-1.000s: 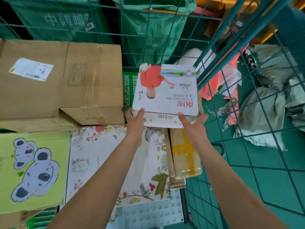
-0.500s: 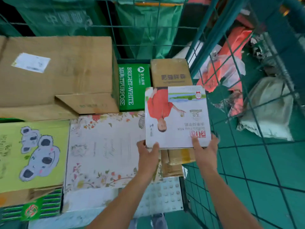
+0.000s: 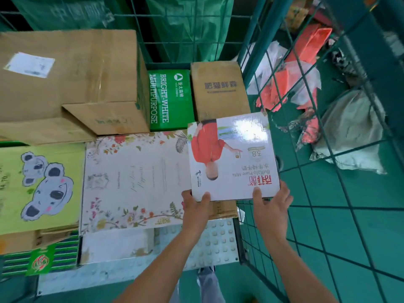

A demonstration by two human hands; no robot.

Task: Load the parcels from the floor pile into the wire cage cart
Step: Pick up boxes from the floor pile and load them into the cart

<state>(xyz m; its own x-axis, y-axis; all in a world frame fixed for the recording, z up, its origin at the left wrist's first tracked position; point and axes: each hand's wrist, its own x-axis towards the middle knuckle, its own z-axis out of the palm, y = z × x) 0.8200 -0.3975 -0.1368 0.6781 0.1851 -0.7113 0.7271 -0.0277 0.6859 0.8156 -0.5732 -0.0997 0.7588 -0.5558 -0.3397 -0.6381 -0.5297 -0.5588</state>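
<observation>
**Both hands draw the milk carton back toward the cart's near right corner**

Both hands grip the near edge of the white Buffalo Pure Milk carton [image 3: 232,156], the left hand [image 3: 195,209] with its thumb hooked over the top face at the near left corner, the right hand [image 3: 272,206] with its thumb on top near the right corner and fingers wrapped beneath. A second ago this carton was held farther back, over the green BRIGHT-WHITE paper box [image 3: 169,99]; it has since come toward the person and to the right, uncovering the brown carton [image 3: 218,88] at the back. It now lies roughly flat, over a taped brown box [image 3: 223,209] whose edge shows just below the hands, with its left edge beside the floral box [image 3: 135,182] and its right edge against the wire cage cart [image 3: 260,68] wall.

Whether it rests on the box beneath or is held just above cannot be told. My reading: the placing spot has been switched to this near corner, and release is close.

Farther left sit the koala-print box [image 3: 41,184] and a large cardboard box [image 3: 70,79]. Beyond the mesh, bagged parcels [image 3: 349,132] lie on the green floor, so loading is not finished.
</observation>
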